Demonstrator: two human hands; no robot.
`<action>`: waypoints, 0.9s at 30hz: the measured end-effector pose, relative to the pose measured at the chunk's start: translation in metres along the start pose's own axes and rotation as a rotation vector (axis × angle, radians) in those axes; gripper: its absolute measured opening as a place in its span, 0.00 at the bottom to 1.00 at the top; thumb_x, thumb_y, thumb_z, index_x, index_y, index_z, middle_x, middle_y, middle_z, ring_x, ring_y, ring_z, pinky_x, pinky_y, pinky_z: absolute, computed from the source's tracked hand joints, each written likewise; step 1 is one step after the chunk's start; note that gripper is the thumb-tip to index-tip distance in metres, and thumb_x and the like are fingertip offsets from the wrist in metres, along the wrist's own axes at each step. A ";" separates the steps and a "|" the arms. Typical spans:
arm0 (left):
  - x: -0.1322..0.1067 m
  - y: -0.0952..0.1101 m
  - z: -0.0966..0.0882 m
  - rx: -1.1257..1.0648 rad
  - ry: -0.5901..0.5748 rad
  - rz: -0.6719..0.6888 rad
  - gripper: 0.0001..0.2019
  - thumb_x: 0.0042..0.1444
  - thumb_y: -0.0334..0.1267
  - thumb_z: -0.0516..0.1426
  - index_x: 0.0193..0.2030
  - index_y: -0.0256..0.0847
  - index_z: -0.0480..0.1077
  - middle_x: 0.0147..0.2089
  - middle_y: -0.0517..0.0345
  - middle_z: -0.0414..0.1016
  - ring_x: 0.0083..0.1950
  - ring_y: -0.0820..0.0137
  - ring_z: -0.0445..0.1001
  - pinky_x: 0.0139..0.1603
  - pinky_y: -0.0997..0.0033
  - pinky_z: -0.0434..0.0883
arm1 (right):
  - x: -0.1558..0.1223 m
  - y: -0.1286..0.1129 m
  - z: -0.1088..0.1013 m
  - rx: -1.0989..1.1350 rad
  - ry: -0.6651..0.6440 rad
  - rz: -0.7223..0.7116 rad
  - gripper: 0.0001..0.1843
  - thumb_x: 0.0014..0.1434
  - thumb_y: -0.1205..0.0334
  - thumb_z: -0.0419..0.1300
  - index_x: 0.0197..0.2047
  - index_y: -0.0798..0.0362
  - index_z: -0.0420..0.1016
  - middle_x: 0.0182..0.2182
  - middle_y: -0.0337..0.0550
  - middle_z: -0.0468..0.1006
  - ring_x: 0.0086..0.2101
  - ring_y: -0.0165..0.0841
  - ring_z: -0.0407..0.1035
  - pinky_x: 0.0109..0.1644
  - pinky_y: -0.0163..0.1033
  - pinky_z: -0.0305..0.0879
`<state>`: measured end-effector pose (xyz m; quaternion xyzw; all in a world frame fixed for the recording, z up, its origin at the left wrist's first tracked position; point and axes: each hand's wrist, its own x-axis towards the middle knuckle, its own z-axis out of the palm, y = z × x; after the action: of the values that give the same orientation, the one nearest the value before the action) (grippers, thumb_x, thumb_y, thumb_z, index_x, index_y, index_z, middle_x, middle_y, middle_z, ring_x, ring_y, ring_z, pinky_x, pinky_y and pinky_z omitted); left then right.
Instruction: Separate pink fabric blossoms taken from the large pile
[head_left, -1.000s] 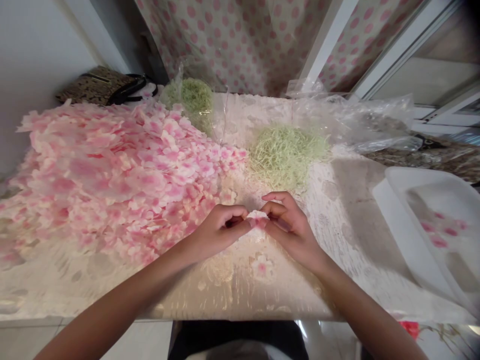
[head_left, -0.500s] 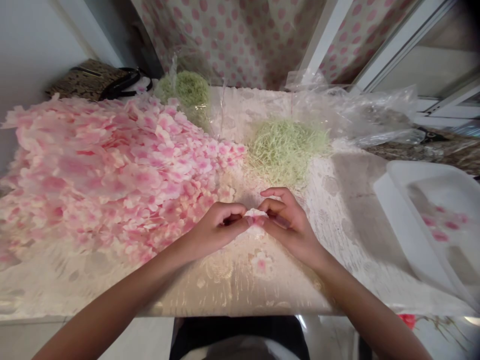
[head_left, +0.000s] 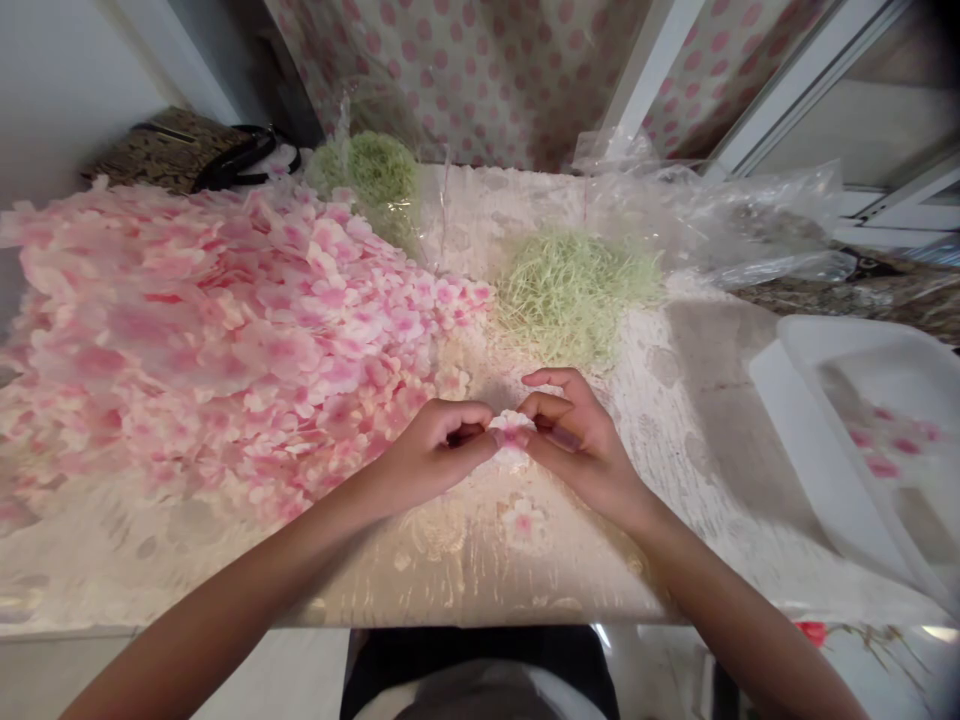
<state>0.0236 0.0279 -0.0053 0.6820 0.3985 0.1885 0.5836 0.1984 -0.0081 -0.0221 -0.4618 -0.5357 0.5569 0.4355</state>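
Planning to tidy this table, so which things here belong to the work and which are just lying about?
Part of the work:
left hand, right hand, pinched pink petals, heap of artificial pink petals, pale green fibre tuft, white plastic tray

Just lying about:
patterned handbag, clear plastic bag, polka-dot curtain

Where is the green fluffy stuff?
In the head view, the pale green shredded fibre lies just beyond the left hand and right hand pinching a small pink flower, right of the pink petal heap, in front of a clear plastic bag.
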 end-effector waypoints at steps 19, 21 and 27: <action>0.001 -0.002 -0.002 -0.004 0.020 0.004 0.15 0.58 0.40 0.53 0.22 0.37 0.59 0.20 0.68 0.49 0.20 0.81 0.50 0.20 0.77 0.48 | 0.001 0.002 -0.005 0.189 -0.039 0.070 0.16 0.58 0.62 0.58 0.49 0.44 0.61 0.31 0.35 0.72 0.31 0.29 0.66 0.37 0.37 0.62; 0.001 -0.003 -0.002 -0.005 0.019 0.005 0.16 0.59 0.41 0.52 0.22 0.37 0.59 0.19 0.68 0.49 0.20 0.81 0.49 0.19 0.77 0.47 | 0.001 0.002 -0.007 0.209 -0.088 0.085 0.20 0.56 0.63 0.60 0.50 0.43 0.60 0.33 0.35 0.71 0.32 0.29 0.67 0.37 0.37 0.62; 0.002 -0.005 -0.003 -0.011 0.035 0.009 0.17 0.57 0.42 0.53 0.20 0.37 0.57 0.18 0.68 0.47 0.18 0.81 0.48 0.18 0.77 0.46 | 0.002 0.003 -0.007 0.171 -0.114 0.080 0.23 0.54 0.70 0.59 0.51 0.44 0.58 0.28 0.32 0.69 0.29 0.27 0.66 0.35 0.35 0.60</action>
<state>0.0212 0.0317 -0.0095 0.6770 0.4047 0.2052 0.5794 0.2054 -0.0050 -0.0252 -0.4114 -0.4914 0.6429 0.4195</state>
